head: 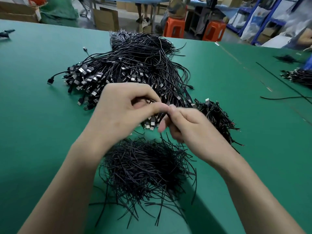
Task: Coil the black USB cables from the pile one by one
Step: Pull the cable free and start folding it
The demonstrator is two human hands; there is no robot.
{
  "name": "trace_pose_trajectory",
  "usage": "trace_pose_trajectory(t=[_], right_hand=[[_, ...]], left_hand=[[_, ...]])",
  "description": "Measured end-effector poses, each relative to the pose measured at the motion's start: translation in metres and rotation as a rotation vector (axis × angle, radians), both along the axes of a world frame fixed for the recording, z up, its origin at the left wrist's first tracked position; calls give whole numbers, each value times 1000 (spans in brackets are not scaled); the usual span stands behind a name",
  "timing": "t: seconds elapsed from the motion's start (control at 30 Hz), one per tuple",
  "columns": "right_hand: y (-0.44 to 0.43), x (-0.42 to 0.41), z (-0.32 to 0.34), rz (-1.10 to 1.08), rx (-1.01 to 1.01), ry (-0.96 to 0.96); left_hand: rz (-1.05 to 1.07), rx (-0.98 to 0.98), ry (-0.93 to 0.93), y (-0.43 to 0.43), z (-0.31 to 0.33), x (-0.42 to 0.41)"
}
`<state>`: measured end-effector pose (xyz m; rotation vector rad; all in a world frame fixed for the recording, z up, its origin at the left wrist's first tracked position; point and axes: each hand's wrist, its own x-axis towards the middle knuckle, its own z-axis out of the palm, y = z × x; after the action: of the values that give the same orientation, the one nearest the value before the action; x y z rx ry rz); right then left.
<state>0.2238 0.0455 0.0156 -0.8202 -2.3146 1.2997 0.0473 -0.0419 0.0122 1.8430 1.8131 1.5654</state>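
A big pile of black USB cables (pixel 135 65) with silver plugs lies on the green table (pixel 42 124) in front of me. My left hand (pixel 123 108) and my right hand (pixel 187 125) meet fingertip to fingertip just above the pile's near edge. Both pinch one thin black cable (pixel 167 114), mostly hidden between the fingers. A heap of short black ties (pixel 146 168) lies under my wrists. A smaller bundle of coiled cables (pixel 217 115) sits right of my right hand.
Loose long cables (pixel 283 81) cross the table at the right, near another cable bundle (pixel 298 76) and a second person's arm (pixel 305 38). Orange stools (pixel 173 27), cardboard boxes and blue shelving stand beyond the table's far edge.
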Motion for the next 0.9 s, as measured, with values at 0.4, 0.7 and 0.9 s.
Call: trace_pose_trajectory(t=[0.4, 0.7, 0.9], right_hand=[[3, -5, 13, -150, -215, 655], [-5, 0, -14, -130, 350, -159], [-2, 11, -7, 293, -515, 169]], left_hand=[[-237, -346, 10, 15, -14, 38], [-15, -264, 43, -1, 0, 4], [-104, -162, -358, 3, -4, 2]])
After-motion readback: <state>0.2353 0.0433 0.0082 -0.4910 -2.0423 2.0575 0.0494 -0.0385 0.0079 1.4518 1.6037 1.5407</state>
